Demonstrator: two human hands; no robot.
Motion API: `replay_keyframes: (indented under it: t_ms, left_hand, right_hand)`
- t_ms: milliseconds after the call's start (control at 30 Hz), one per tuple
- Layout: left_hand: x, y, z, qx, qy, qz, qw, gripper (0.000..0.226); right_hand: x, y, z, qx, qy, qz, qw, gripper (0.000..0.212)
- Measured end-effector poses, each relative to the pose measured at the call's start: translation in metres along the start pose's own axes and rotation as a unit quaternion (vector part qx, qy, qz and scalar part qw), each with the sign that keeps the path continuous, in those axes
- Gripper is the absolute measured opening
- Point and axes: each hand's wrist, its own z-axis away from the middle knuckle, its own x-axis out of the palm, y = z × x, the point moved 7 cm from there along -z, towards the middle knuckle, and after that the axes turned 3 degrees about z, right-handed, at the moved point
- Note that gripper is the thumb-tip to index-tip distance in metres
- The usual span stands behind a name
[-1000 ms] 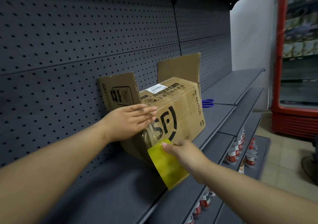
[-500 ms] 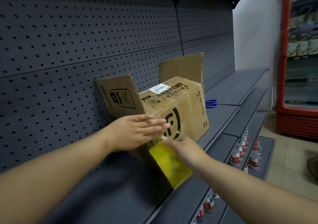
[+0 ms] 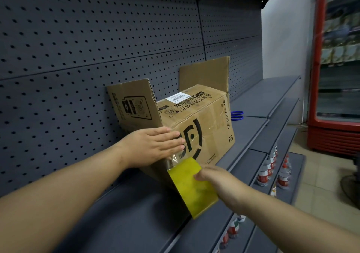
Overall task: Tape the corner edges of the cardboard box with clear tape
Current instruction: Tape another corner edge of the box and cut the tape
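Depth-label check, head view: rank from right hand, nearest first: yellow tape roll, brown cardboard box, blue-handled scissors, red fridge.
1. Yellow tape roll, held in the right hand.
2. Brown cardboard box, just ahead-left.
3. Blue-handled scissors, beyond the box.
4. Red fridge, far right.

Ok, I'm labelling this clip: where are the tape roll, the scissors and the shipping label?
tape roll [image 3: 191, 188], head view, on its yellow outer face.
scissors [image 3: 237, 115], head view, on the blue handle loops.
shipping label [image 3: 178, 97], head view, middle of the white sticker.

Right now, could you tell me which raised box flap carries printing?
The near flap, just above the left hand, shows black print; the far flap is plain.
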Motion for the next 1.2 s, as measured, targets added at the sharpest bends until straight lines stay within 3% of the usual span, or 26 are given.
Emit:
replay_keyframes:
  t_ms: [67,333,500,633,900,1067,1200]
  left_hand:
    - [0.0,0.001,0.0,0.006,0.016,-0.004,1.0,0.044]
    - [0.004,0.0,0.001,0.007,0.011,-0.03,0.999,0.052]
    - [0.006,0.001,0.0,0.008,-0.008,-0.028,1.0,0.046]
    - [0.003,0.0,0.0,0.0,-0.014,-0.002,1.0,0.047]
    - [-0.006,0.017,-0.01,-0.036,-0.006,0.008,0.999,0.049]
    - [0.007,0.023,-0.005,0.009,-0.02,-0.011,1.0,0.047]
    - [0.009,0.023,-0.009,0.01,-0.007,0.021,1.0,0.045]
  right_hand:
    - [-0.003,-0.001,0.003,-0.017,-0.008,-0.024,1.0,0.012]
    - [-0.012,0.002,0.003,-0.017,0.049,0.019,0.998,0.022]
    - [-0.013,0.009,0.0,0.011,0.061,0.039,0.997,0.009]
    - [-0.004,0.0,-0.011,0.031,0.059,0.029,0.997,0.041]
    - [-0.002,0.003,-0.023,0.043,0.067,-0.013,0.997,0.051]
    - [-0.002,0.003,-0.025,0.037,0.057,-0.016,0.998,0.056]
    - [-0.001,0.016,-0.016,0.051,-0.006,-0.043,0.998,0.08]
